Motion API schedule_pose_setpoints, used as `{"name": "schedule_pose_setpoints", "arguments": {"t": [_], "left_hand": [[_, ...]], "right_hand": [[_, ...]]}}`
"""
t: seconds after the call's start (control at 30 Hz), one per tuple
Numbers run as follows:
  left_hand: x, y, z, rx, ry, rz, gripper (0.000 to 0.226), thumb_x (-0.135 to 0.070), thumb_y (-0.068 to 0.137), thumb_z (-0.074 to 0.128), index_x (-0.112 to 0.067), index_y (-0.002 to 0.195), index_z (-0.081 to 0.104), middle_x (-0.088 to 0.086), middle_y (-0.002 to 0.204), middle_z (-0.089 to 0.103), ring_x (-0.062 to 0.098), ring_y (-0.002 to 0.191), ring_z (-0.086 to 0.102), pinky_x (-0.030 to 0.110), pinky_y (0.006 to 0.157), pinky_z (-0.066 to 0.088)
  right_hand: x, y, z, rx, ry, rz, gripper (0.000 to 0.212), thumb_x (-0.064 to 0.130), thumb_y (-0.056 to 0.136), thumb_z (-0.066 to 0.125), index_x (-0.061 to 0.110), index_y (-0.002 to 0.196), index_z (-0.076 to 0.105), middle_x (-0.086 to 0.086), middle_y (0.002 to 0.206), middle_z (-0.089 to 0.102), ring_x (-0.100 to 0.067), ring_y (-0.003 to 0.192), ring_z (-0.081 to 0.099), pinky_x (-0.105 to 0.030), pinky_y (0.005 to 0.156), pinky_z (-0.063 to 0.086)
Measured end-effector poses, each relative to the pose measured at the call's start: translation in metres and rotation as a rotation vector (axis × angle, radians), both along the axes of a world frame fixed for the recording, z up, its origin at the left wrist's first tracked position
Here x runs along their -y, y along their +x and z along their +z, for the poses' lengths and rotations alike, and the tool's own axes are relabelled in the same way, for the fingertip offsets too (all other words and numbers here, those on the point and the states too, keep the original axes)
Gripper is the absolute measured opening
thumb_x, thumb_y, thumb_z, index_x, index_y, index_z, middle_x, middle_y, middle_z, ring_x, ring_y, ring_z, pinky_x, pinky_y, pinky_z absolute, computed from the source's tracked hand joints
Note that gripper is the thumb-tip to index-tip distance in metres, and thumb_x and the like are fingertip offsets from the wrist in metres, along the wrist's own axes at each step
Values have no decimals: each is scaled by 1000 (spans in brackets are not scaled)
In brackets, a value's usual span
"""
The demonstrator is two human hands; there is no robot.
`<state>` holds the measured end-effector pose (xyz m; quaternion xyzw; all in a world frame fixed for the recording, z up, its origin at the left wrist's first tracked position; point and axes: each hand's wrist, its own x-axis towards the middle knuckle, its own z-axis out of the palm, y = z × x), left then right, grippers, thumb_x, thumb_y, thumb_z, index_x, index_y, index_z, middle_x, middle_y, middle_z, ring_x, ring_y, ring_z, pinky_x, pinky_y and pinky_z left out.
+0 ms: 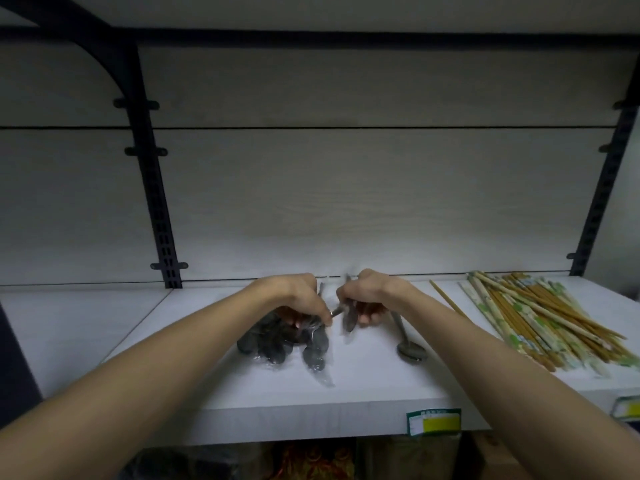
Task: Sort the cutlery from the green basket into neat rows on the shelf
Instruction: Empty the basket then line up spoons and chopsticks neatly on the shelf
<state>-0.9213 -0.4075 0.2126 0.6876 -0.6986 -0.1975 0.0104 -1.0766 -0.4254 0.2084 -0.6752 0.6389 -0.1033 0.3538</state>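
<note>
Shelf (194, 386): bundle of wrapped spoons (287, 341) lying at centre, left hand (298, 296) resting on its far end. Right hand (363, 296) sitting just right. Single spoon (407, 344) lying right of that; chopsticks (540, 320) piling at far right. Price label (434, 421) hanging on near edge.

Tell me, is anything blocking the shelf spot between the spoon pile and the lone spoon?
Nothing visible. The right hand grips a wrapped spoon just above that bare shelf, between the spoon pile and the lone spoon.
</note>
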Motion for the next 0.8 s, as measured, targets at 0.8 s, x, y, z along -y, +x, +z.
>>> {"name": "schedule_pose_setpoints", "arguments": {"t": [0.8], "left_hand": [[1, 56, 3, -91, 10, -48, 43, -39, 78, 74, -9, 107, 64, 7, 98, 71, 25, 82, 68, 34, 76, 57]], "right_hand": [[-10, 36, 1, -252, -67, -23, 25, 26, 82, 69, 11, 68, 54, -6, 48, 53, -17, 31, 41, -19, 43, 31]]}}
